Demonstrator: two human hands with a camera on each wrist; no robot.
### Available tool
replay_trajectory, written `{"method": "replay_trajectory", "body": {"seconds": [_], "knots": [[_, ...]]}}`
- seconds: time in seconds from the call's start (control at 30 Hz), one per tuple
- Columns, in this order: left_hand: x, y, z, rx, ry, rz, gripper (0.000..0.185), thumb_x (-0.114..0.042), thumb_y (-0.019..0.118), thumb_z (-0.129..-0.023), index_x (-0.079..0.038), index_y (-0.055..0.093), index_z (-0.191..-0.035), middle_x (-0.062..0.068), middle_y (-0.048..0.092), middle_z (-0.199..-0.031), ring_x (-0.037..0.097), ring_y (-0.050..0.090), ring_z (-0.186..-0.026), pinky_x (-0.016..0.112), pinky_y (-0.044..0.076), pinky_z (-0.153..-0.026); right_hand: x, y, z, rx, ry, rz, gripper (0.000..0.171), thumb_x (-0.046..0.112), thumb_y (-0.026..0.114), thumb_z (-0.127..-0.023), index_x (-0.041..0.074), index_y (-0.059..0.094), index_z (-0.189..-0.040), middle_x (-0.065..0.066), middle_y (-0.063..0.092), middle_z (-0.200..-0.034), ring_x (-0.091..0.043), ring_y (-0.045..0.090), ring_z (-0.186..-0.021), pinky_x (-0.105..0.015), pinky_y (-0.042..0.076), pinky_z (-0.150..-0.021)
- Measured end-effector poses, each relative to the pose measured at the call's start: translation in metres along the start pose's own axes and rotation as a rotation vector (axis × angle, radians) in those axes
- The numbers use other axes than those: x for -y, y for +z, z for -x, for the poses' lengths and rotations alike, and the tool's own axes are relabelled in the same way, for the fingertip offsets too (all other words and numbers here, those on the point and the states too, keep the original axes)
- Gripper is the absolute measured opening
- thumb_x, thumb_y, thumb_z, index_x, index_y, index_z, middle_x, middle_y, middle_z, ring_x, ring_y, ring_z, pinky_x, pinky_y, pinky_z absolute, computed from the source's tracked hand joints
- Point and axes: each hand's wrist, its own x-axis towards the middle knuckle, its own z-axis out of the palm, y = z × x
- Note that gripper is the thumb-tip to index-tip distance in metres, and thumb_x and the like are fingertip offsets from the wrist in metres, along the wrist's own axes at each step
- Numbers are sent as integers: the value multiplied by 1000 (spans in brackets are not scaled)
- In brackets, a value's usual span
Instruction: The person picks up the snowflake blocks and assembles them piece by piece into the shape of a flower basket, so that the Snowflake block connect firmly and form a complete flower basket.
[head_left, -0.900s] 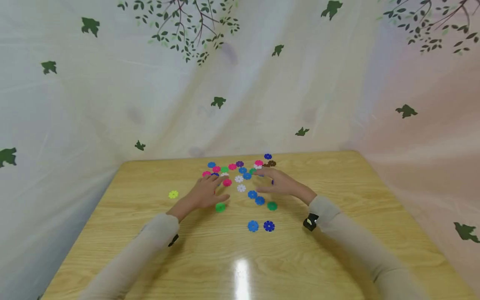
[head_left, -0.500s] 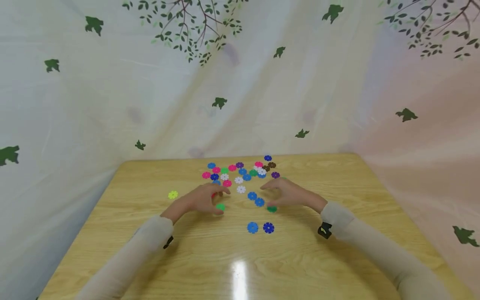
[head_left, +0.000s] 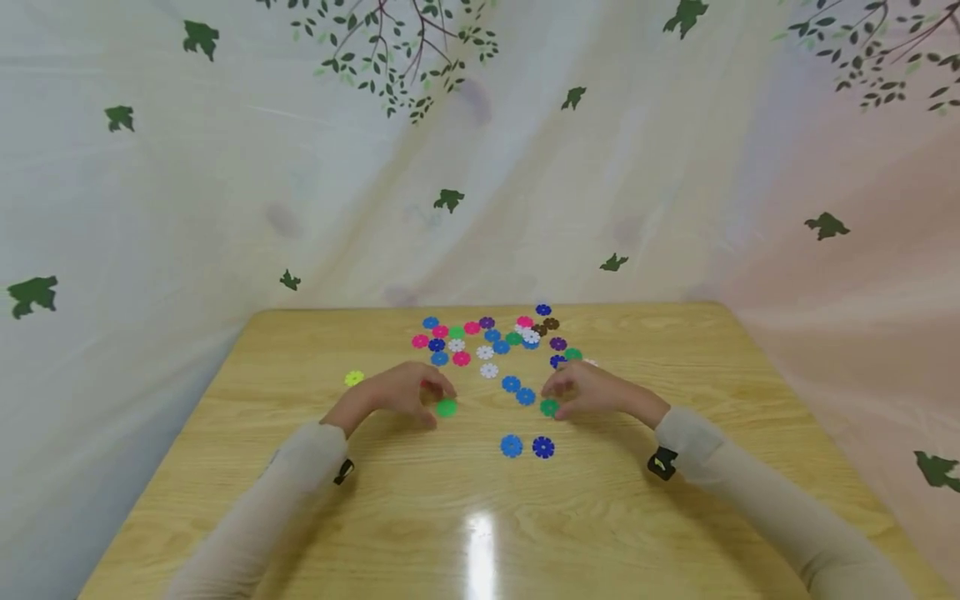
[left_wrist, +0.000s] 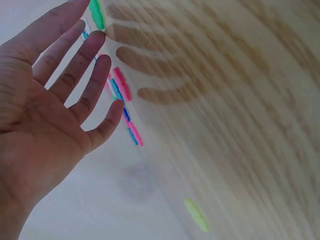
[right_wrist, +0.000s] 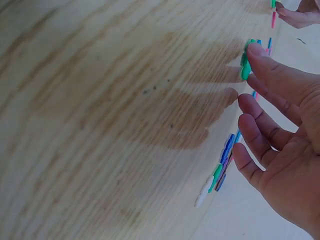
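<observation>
Nearest, two blue flower-shaped discs (head_left: 527, 447) lie side by side on the wooden table (head_left: 480, 517). Just beyond them, both forearms reach forward in beige sleeves. At the left hand (head_left: 397, 392) the fingers are spread and relaxed, its thumb tip touching a bright green disc (head_left: 446, 407) lying flat on the table. At the right hand (head_left: 596, 390) the fingers are loosely extended, thumb tip touching a darker green disc (head_left: 549, 407). Neither hand grips anything. Farther back, a scatter of pink, blue, white, purple and green discs (head_left: 495, 337) lies flat, and a yellow disc (head_left: 354, 378) sits apart at the left.
</observation>
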Motion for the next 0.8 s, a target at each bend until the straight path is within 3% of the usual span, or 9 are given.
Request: {"method": "replay_trajectory", "body": {"seconds": [0.1, 0.4, 0.6, 0.8], "knots": [[4, 0, -2, -1, 13, 25, 37, -17, 89, -80, -14, 76, -114, -2, 74, -117, 14, 65, -107, 34, 54, -100, -4, 2, -1, 4, 17, -21, 29, 15, 81, -86, 5, 74, -112, -7, 73, -109, -19, 67, -101, -31, 58, -92], [10, 4, -11, -3, 26, 64, 31, -13, 88, -79, -14, 79, -110, -3, 74, -108, 9, 66, -98, 25, 56, -91, -3, 2, -5, 2, 26, -27, 21, 9, 83, -83, 6, 72, -101, -2, 69, -94, -11, 60, -86, -22, 53, -77], [10, 4, -16, 13, 30, 71, 24, -12, 87, -80, -13, 77, -102, -3, 73, -100, 9, 62, -90, 24, 54, -85, -2, 0, -7, 34, 73, -136, 24, 2, 82, -81, 7, 68, -99, -5, 65, -93, -17, 59, -87, -23, 53, -77], [8, -1, -20, 32, 40, 108, 22, -5, 87, -79, -10, 72, -94, -1, 69, -91, 10, 61, -85, 23, 55, -80, -8, -1, -15, 30, 57, -234, 18, 1, 79, -85, 5, 67, -97, -7, 68, -92, -14, 61, -82, -24, 55, -74]]}}
